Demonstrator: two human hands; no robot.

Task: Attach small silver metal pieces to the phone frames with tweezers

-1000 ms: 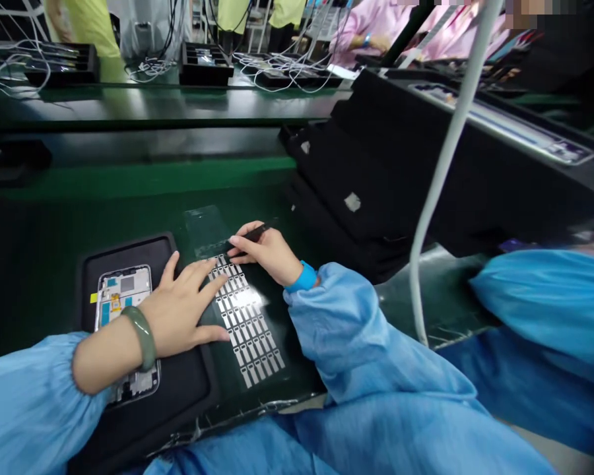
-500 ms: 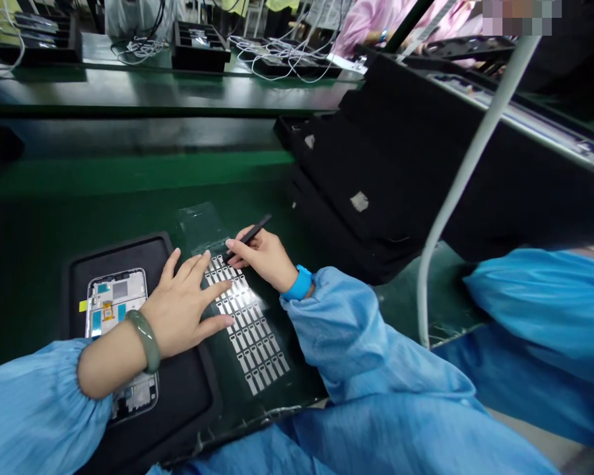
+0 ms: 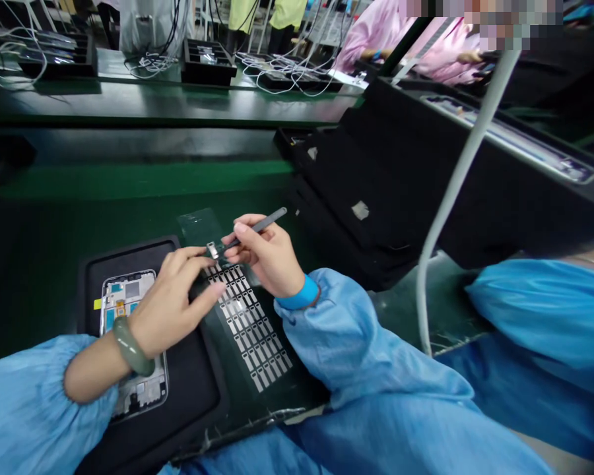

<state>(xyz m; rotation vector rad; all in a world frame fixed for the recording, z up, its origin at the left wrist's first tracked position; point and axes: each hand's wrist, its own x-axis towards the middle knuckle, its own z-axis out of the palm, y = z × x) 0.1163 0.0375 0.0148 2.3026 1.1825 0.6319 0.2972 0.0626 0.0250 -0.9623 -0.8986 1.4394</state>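
My right hand point(image 3: 268, 254) pinches dark tweezers point(image 3: 255, 229), whose tip carries a small silvery sticker point(image 3: 211, 249) lifted above the sheet. My left hand point(image 3: 171, 300) rests on the dark sheet of several rows of silvery stickers point(image 3: 250, 326), fingers bent, with its fingertips up at the lifted sticker. Whether they touch it I cannot tell. Under the left wrist lies a phone frame point(image 3: 129, 310) with blue and yellow parts, seated in a black tray point(image 3: 188, 389). Both arms wear blue sleeves; a green bangle point(image 3: 129, 349) circles the left wrist.
A stack of black trays point(image 3: 356, 198) stands right of the sheet. A white hose point(image 3: 450, 191) hangs down at the right. Beyond a green conveyor point(image 3: 129, 178) a far bench holds black trays point(image 3: 208, 63) and white cables; other people in yellow and pink stand there.
My right hand has lifted the tweezers off the sheet with one sticker on the tip. My left fingers have curled up from lying flat toward that sticker.
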